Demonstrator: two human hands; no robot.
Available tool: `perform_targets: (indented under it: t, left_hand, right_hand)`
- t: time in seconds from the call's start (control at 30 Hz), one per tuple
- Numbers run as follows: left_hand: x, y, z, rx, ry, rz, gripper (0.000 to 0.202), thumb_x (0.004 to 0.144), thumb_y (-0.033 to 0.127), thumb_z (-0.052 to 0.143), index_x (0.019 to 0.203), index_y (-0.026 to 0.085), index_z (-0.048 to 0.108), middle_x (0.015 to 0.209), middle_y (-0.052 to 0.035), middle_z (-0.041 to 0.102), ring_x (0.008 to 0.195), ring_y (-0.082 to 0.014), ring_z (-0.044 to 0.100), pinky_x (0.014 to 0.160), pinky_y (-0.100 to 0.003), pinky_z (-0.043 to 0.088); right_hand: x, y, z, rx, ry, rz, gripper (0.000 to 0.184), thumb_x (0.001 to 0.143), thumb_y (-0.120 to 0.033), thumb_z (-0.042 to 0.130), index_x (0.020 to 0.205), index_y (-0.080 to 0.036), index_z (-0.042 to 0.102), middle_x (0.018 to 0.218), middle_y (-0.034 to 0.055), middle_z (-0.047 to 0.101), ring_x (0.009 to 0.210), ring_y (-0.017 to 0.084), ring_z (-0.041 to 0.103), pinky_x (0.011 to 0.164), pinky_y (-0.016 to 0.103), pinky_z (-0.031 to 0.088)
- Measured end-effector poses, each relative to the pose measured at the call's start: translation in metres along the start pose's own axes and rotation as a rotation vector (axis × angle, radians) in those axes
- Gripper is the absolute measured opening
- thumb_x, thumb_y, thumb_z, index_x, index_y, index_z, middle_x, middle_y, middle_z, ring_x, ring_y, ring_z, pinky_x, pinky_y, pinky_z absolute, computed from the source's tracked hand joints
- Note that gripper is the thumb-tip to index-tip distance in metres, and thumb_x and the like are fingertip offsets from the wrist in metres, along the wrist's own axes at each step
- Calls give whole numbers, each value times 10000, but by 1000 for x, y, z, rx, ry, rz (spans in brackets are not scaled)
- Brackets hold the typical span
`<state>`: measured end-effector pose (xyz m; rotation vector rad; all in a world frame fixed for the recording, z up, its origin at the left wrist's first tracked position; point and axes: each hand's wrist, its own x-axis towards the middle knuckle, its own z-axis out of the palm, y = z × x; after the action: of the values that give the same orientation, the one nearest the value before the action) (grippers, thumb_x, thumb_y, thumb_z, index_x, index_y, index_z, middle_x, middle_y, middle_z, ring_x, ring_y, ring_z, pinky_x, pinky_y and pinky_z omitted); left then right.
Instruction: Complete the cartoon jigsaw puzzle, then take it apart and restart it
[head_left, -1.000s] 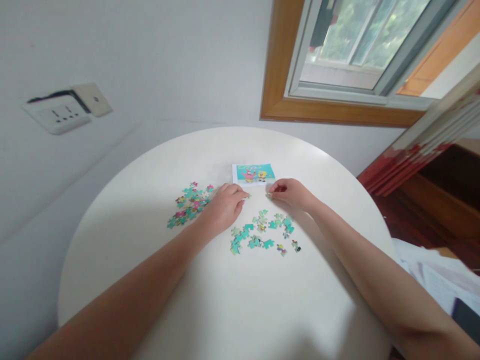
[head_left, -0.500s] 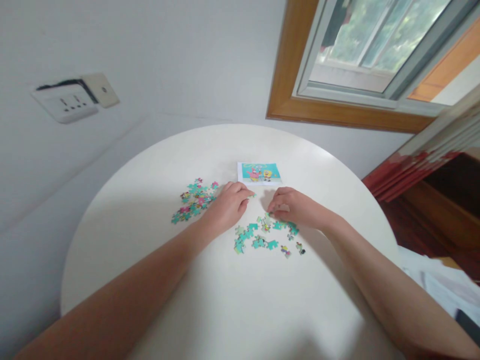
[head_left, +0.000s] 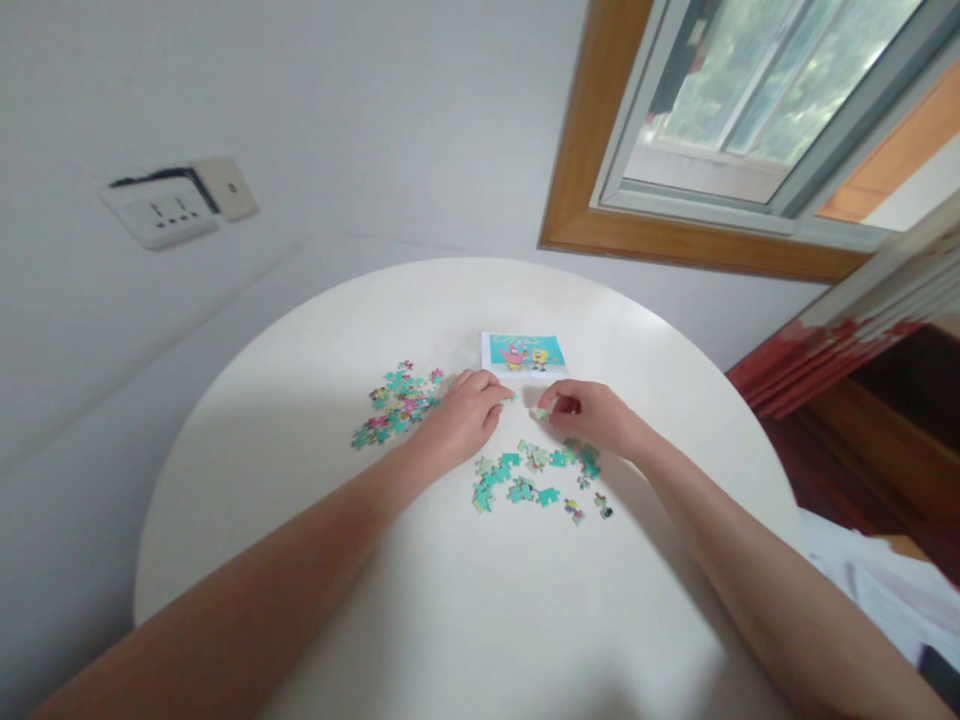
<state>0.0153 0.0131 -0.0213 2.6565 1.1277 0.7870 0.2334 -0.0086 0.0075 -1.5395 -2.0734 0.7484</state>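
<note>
My left hand point(head_left: 463, 413) rests on the round white table point(head_left: 450, 600) with its fingers pinched on a small puzzle piece point(head_left: 509, 397). A short gap to the right, my right hand point(head_left: 589, 415) pinches another small greenish puzzle piece point(head_left: 541, 412) at its fingertips, facing the left one. Several teal loose pieces point(head_left: 536, 478) lie just in front of both hands. A second heap of teal and pink pieces point(head_left: 396, 402) sits left of my left hand. A small reference picture card point(head_left: 523, 353) lies beyond the hands.
The table stands against a white wall with a socket plate point(head_left: 176, 205) up left. A wood-framed window point(head_left: 720, 150) is at the upper right. Red and white cloth point(head_left: 847, 320) and white papers point(head_left: 892, 590) lie off the table's right side.
My right hand dipped to the near pile of pieces, then came back up towards my left hand with a piece pinched. The left hand stayed in place. The view shifted slightly.
</note>
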Motion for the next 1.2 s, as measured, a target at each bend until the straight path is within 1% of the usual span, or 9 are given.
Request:
perform_targets:
  t: [0.1,0.2,0.43,0.63,0.73,0.87,0.97,1.1,1.2]
  left_hand:
    - [1,1,-1,10,-5,0,271,854,92,474,1039,167,657,995,-79,583,999,-225,508,945,-399,427]
    - [1,4,-1,-2,-9,-1,270,852,87,472,1026,159,666,982,-87,581,981,-229,509,935,-407,432]
    - [1,6,2,12,6,0,303,851,93,467,1064,178,665,978,-86,578,971,-230,512,930,-432,434]
    - [1,6,2,43,7,0,277,849,100,476,1030,172,672,980,-92,573,978,-241,502,925,-429,439]
    - [2,6,1,39,1,-2,273,846,91,478,1030,162,666,980,-92,572,980,-239,504,934,-421,430]
    - [3,5,1,32,-10,5,278,843,83,472,1043,153,652,980,-92,576,985,-238,512,925,-410,430]
    - [4,5,2,43,-7,11,280,849,92,466,1050,170,644,983,-82,579,985,-233,518,920,-404,433]
    - [4,4,2,38,1,12,269,849,90,464,1042,144,644,986,-96,582,984,-238,521,928,-409,433]
    - [4,2,2,12,4,18,263,844,88,470,1038,134,642,981,-101,580,979,-238,525,923,-409,436]
  right_hand:
    - [14,3,9,82,152,43,159,744,-230,599,866,-189,691,619,-23,599,554,104,498,541,222,364]
    - [26,3,20,113,259,65,162,759,-278,597,842,-176,692,604,-19,602,540,105,489,535,225,346]
    - [34,3,37,6,346,47,189,791,-333,583,742,-175,673,651,-3,635,578,116,515,567,234,353]
    - [36,4,39,-97,334,73,187,803,-342,591,731,-184,659,685,11,653,621,130,535,593,243,361]
    - [37,2,40,-205,325,65,198,809,-360,596,729,-188,654,731,33,649,692,154,544,646,263,373]
    - [37,1,41,-317,317,42,199,815,-382,604,853,-191,646,854,68,637,830,195,545,758,303,383]
    - [37,3,40,-329,309,27,195,853,-368,567,910,-196,641,893,76,627,864,203,540,789,314,381]
    - [36,9,32,-259,242,-106,241,928,-228,430,881,-179,662,866,70,623,888,184,537,811,295,387]
    - [32,13,28,-213,223,-208,181,889,-182,499,917,-167,677,853,59,609,849,166,537,808,284,400]
